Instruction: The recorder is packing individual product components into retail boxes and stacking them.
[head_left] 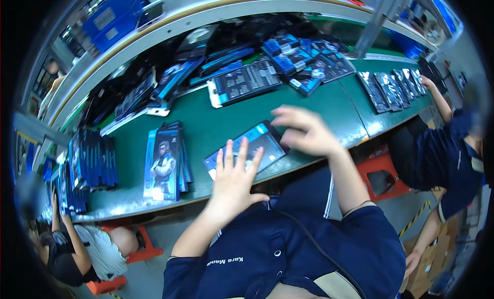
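A flat black-and-blue retail box [267, 154] lies at a slant on the green bench in front of me. My left hand [234, 178] rests over its left part with fingers spread, covering some of its face. Just beyond the box's right end is my right hand [311, 134], its fingers loosely bent and apart with nothing seen between them. To the left lies a short stack of similar boxes [163, 165] with a printed figure on top. Behind, a black box [249, 81] shows a white flap at its left end.
Heaped boxes [293, 54] line the back of the green bench [206, 129], under a shelf [206, 18]. Upright boxes [92, 160] stand at the left. Shiny dark pouches [393, 90] lie at the right, by a co-worker's hand [427, 83]. Another person [77, 247] sits at the left.
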`<state>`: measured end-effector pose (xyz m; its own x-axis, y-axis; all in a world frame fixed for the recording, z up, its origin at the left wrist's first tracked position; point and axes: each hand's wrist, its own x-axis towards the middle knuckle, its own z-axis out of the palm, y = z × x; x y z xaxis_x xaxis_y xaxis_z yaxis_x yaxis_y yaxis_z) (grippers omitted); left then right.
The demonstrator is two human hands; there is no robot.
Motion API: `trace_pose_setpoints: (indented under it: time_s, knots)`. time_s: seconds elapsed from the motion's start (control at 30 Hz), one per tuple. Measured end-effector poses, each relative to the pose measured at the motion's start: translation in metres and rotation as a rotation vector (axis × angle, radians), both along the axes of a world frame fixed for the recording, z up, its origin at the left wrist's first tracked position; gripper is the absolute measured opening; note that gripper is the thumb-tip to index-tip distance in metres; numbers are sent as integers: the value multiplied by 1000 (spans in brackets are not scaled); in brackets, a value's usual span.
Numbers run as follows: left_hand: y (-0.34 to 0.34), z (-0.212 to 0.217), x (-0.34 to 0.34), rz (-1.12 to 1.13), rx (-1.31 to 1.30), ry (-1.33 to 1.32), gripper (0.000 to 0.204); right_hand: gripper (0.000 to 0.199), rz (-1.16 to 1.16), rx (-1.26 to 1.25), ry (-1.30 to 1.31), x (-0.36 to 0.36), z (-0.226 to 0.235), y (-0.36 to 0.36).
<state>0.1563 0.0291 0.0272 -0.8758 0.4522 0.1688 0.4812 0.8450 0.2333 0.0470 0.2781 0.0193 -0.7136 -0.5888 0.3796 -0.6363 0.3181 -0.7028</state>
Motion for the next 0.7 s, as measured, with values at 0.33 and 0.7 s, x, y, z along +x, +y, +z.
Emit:
trace_pose_setpoints:
  time_s: [0.33,0.7]
  knots:
    - [0,54,-47,-7,17,-127,44,30,-1413,360,365,2,-71,237]
    - [48,18,-51,-120,249,-77,92,46,-968,-851,-228,97,2,118]
